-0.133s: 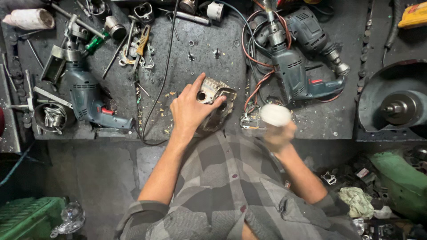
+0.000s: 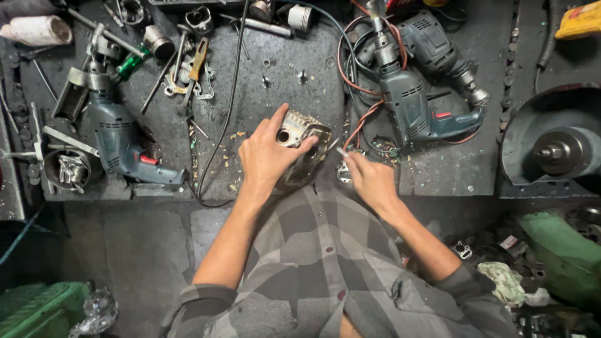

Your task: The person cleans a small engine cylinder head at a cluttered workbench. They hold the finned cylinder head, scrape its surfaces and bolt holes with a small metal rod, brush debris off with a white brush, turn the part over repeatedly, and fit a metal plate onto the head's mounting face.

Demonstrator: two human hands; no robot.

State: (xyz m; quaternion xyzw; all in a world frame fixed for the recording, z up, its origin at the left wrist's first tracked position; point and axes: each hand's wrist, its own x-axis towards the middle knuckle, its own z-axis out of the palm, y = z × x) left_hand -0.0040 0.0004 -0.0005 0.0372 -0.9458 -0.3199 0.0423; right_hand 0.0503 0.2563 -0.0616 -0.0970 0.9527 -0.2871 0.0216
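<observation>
Two bare hands work over a dark, grimy metal workbench [image 2: 282, 69] speckled with shavings. The left hand [image 2: 266, 156] lies palm-down on a dull silver cast-metal housing [image 2: 305, 141], a blocky part with a round bore on its upper face; the fingers wrap its near edge while the index finger stretches along its left side, pressing it to the bench at centre. The right hand [image 2: 370, 178] is closed around a thin, pale metal tool [image 2: 341, 150], its tip pointing at the housing's right edge. Both forearms come up from grey checked sleeves, elbows bent outward. Teal-bodied electric drills lie on either side, one at left [image 2: 119, 141] and one at right [image 2: 413, 109], with red-and-black cords coiled beside the right one.
</observation>
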